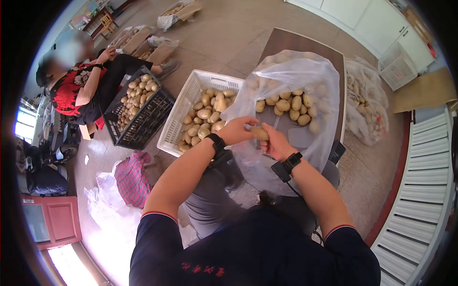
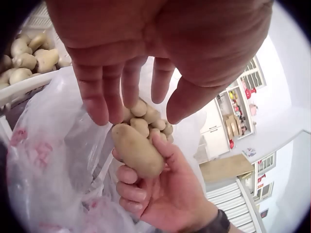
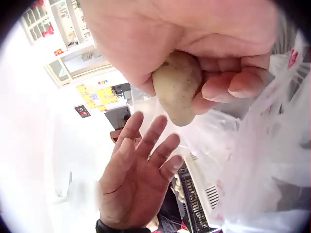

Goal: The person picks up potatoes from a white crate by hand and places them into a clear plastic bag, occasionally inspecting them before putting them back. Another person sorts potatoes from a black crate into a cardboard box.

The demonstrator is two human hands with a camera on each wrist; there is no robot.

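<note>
A long tan potato [image 2: 138, 151] is gripped in my right hand [image 1: 277, 144], between the thumb and curled fingers. In the right wrist view the same potato [image 3: 179, 90] pokes out past the fingers. My left hand [image 1: 237, 131] is just beside it, holding nothing, its fingers extended and slightly spread. The left wrist view shows those fingers [image 2: 97, 97] close over the potato's end. Below and beyond both hands spreads a clear plastic bag [image 1: 238, 107], its mouth wide, with several potatoes [image 1: 296, 106] inside at the far end.
Left of the bag stands a white crate [image 1: 164, 138] of potatoes, then a black crate [image 1: 138, 136] of potatoes beside a seated person [image 1: 71, 90]. Another bag of potatoes [image 1: 367, 114] lies at right, near a radiator [image 1: 412, 200]. A plaid cloth [image 1: 133, 178] is on the floor.
</note>
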